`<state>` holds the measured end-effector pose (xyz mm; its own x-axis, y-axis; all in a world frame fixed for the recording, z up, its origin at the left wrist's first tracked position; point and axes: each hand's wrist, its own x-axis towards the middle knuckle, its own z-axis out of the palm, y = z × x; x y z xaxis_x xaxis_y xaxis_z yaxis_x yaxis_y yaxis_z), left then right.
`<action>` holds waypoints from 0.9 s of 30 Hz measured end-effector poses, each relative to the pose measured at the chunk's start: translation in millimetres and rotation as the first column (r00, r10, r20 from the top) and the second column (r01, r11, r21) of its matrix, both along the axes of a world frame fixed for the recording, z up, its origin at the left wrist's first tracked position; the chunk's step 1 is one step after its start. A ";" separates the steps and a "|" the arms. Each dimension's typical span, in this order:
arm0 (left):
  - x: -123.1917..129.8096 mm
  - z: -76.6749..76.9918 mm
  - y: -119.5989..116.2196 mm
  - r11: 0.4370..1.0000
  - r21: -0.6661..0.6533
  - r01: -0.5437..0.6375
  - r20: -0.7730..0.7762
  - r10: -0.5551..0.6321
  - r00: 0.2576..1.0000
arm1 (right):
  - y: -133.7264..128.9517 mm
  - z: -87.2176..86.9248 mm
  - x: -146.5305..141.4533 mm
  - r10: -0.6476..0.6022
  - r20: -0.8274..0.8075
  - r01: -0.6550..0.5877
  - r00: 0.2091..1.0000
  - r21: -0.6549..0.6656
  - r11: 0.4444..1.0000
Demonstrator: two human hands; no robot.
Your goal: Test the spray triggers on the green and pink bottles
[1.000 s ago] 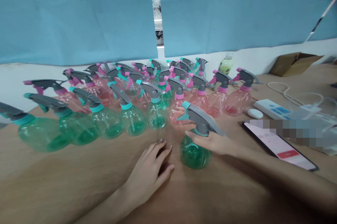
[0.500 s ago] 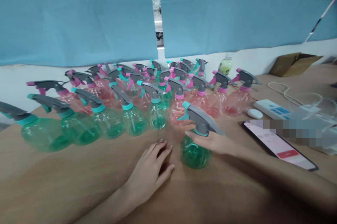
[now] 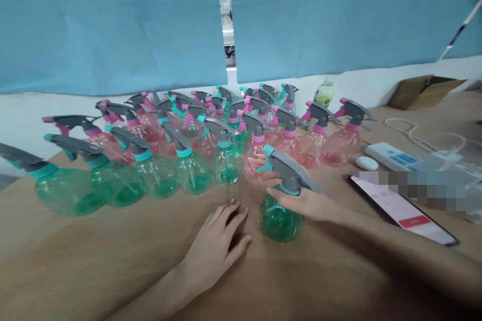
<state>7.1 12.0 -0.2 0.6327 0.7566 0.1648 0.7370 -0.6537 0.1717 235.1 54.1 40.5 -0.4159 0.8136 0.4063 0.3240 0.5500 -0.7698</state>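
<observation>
My right hand is wrapped round the neck of a green spray bottle, which stands upright on the brown table and has a grey and teal trigger head. Some of its fingers show behind the bottle. Left of that bottle, my left hand rests on the table with its fingers apart and holds nothing. Beyond my hands is a row of green spray bottles with teal collars. Pink spray bottles with pink collars stand to their right and behind them.
At the right lie a phone, a white oval object, a power strip and white cables. Farther back are a drink bottle and an open cardboard box. A blue cloth hangs behind.
The whole view has shifted very slightly, so things appear a little farther right. Both hands keep their pose, the right still on the green bottle.
</observation>
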 end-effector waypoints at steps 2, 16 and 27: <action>-0.1 0.1 -0.2 1.000 0.003 0.003 0.004 -0.003 1.000 | -1.0 0.9 -0.1 0.003 -0.011 -0.003 1.000 -0.003 1.000; 0.6 -0.1 0.0 1.000 0.018 0.004 0.011 -0.004 1.000 | -5.4 8.6 -1.6 0.058 -0.083 -0.064 0.995 -0.061 0.996; 0.6 0.0 0.9 1.000 0.024 0.008 0.025 -0.008 1.000 | -4.8 9.6 -0.5 0.072 -0.038 -0.074 0.997 -0.060 0.995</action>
<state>7.7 12.9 -0.2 0.6343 0.7472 0.1984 0.7274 -0.6638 0.1740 234.6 49.2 50.0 -0.4611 0.8055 0.3723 0.2563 0.5226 -0.8131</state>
